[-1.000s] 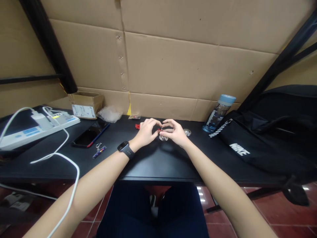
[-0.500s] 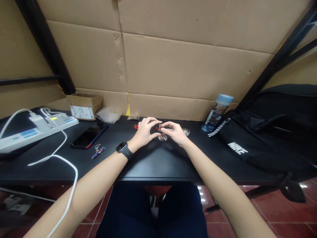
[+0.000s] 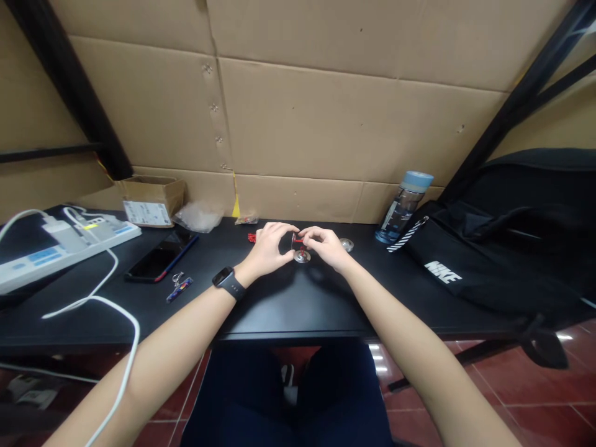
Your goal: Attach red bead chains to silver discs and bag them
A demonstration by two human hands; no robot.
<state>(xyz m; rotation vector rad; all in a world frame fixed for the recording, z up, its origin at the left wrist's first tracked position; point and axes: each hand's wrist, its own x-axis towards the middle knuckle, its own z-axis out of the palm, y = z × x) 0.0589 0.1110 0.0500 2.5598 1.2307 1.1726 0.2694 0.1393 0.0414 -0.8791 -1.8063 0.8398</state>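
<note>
My left hand (image 3: pixel 269 249), with a dark watch on its wrist, holds a small metal disc (image 3: pixel 293 241) on edge between thumb and fingers. Close on its right, my right hand (image 3: pixel 325 247) pinches a red cord (image 3: pixel 299 241) that runs to that disc. Just below the hands, a second shiny metal disc (image 3: pixel 302 257) with red cord at its centre lies on the black table. Another round metal piece (image 3: pixel 347 245) rests behind my right hand, partly covered by it. A bundle of red cord (image 3: pixel 252 238) shows left of my left hand.
On the left are a power strip (image 3: pixel 28 267) with white cables, a phone (image 3: pixel 162 256), a keychain (image 3: pixel 179 288), a small cardboard box (image 3: pixel 151 202) and clear plastic wrap (image 3: pixel 199 217). A blue-lidded bottle (image 3: pixel 403 208) and a black bag (image 3: pixel 488 248) stand on the right.
The upright disc now shows its edge inside my left hand's grip, and my right fingers have curled tighter around the red cord. The whole view has shifted slightly.
</note>
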